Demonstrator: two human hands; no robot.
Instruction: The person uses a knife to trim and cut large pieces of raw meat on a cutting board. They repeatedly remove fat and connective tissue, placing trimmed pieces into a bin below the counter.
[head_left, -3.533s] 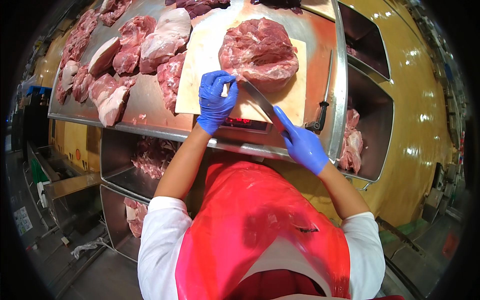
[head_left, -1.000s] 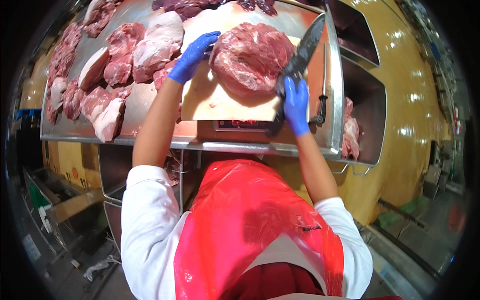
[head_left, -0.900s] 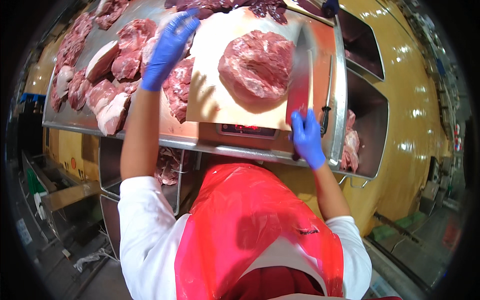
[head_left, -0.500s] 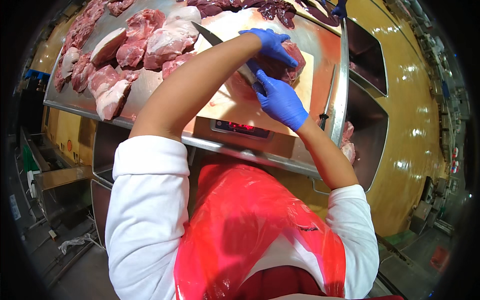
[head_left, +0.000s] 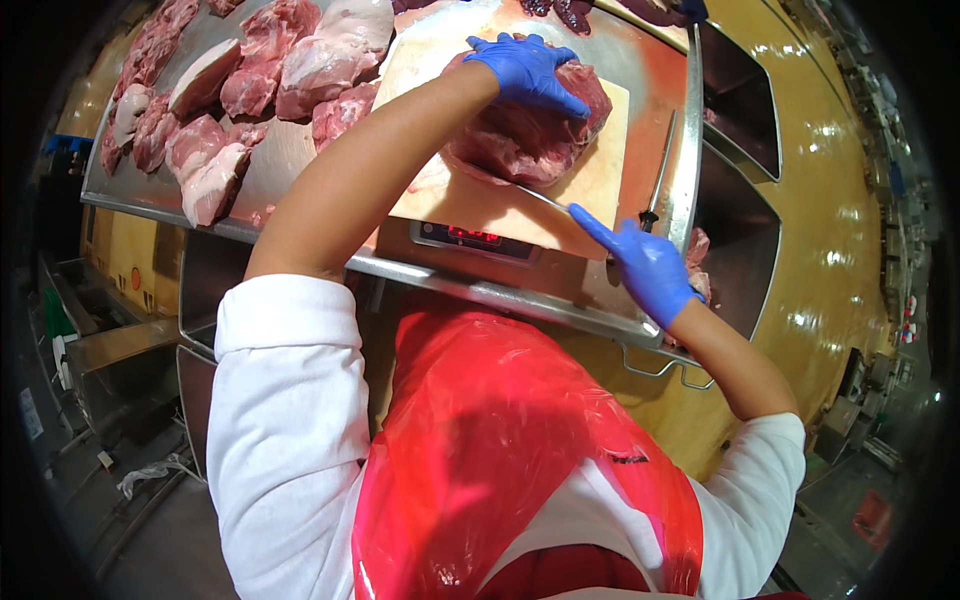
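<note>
Evidently, a cutting step is going on: the left hand (head_left: 528,74) is resting spread on the big piece of meat (head_left: 530,145), which is sitting on a pale board (head_left: 480,210), while the right hand (head_left: 645,262) is grasping a knife (head_left: 545,198), its tip hiding at the meat's near edge. Any further stroke is probably calling for the left hand keeping clear. Other cuts (head_left: 335,60) are lying leftward on the steel desk (head_left: 650,90); rightward, a yellow floor (head_left: 835,240) is showing.
</note>
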